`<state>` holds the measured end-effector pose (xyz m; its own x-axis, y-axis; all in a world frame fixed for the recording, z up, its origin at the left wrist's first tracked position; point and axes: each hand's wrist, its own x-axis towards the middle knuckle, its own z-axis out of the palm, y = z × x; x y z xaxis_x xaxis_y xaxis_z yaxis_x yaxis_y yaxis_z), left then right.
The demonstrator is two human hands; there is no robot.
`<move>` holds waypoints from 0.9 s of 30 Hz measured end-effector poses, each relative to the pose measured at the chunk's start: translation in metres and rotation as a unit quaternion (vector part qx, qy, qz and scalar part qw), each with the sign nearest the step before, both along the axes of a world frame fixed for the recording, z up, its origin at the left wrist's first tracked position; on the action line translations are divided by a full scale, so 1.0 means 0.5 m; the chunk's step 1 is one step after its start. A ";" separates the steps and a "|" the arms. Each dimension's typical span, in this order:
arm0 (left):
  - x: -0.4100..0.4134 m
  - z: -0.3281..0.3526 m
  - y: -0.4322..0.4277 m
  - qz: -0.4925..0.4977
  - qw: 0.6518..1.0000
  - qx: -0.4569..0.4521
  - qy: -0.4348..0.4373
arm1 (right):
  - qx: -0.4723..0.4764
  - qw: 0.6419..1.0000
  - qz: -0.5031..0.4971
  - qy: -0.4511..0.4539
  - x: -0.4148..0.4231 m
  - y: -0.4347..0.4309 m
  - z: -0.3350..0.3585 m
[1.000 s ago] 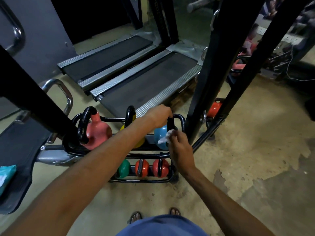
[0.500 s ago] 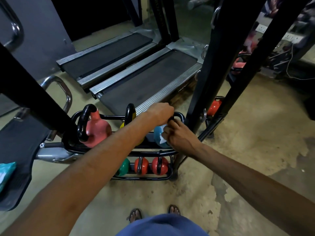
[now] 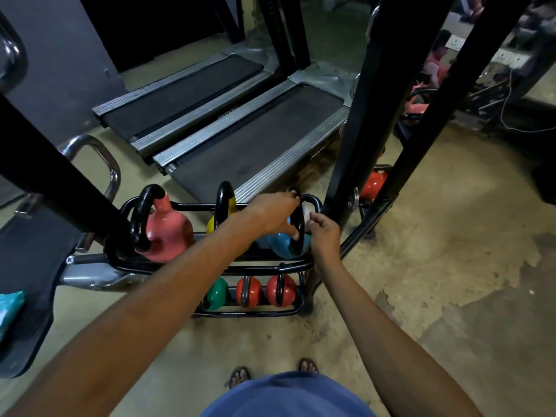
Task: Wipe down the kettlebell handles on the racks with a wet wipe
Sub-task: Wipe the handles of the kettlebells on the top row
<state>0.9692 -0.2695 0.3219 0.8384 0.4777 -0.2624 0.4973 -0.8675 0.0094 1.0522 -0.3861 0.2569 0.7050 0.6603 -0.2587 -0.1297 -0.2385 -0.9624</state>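
Observation:
A black two-tier rack (image 3: 264,267) stands on the floor. Its top tier carries a pink kettlebell (image 3: 167,233), a yellow kettlebell (image 3: 212,225) and a blue kettlebell (image 3: 281,246), all with black handles. My left hand (image 3: 270,213) grips the top of the blue kettlebell's handle (image 3: 298,224). My right hand (image 3: 323,233) pinches a white wet wipe (image 3: 306,213) against the right side of that handle. The lower tier carries a green kettlebell (image 3: 216,293) and two red kettlebells (image 3: 249,291).
Two treadmills (image 3: 240,139) lie behind the rack. Black frame posts (image 3: 370,115) rise just right of it, with another red kettlebell (image 3: 373,182) behind them. A black bar (image 3: 60,182) crosses at the left above a chrome handle (image 3: 111,164). A teal wipe pack (image 3: 9,308) lies at the left edge.
My right hand has moved the wipe from low on the blue kettlebell's handle up to its right side. My left hand has kept its grip on the handle top.

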 end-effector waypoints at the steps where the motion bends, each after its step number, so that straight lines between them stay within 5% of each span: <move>1: -0.007 -0.013 -0.015 0.005 1.000 0.008 -0.005 | -0.003 1.000 0.023 -0.014 -0.004 -0.005 0.001; 7: -0.071 -0.086 -0.122 0.003 0.989 0.069 -0.131 | 0.009 0.992 0.022 0.126 0.021 0.018 -0.002; 12: -0.126 -0.136 -0.202 -0.021 0.986 0.065 -0.152 | 0.013 0.986 0.021 0.165 0.006 0.012 -0.018; 14: -0.140 -0.143 -0.218 -0.022 0.987 0.052 -0.150 | 0.017 0.996 0.033 0.079 0.014 0.008 -0.021; 16: -0.147 -0.148 -0.226 -0.016 0.987 0.037 -0.154 | 0.008 0.989 0.055 -0.135 0.018 0.000 -0.018; 20: -0.145 -0.153 -0.230 -0.015 0.988 0.042 -0.147 | 0.054 0.867 0.153 -0.472 0.018 -0.033 -0.010; 23: -0.143 -0.149 -0.233 -0.022 0.989 0.058 -0.132 | 0.023 0.713 0.302 -0.632 0.069 -0.006 0.018; 27: -0.141 -0.133 -0.232 -0.029 0.988 0.067 -0.137 | -0.045 0.483 0.490 -0.725 0.072 0.051 0.070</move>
<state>0.8985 -0.3853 0.2552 0.8962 0.4418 0.0399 0.4413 -0.8971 0.0198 1.0884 -0.3605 0.2921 -0.4509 0.8923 -0.0202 0.8814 0.4487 0.1473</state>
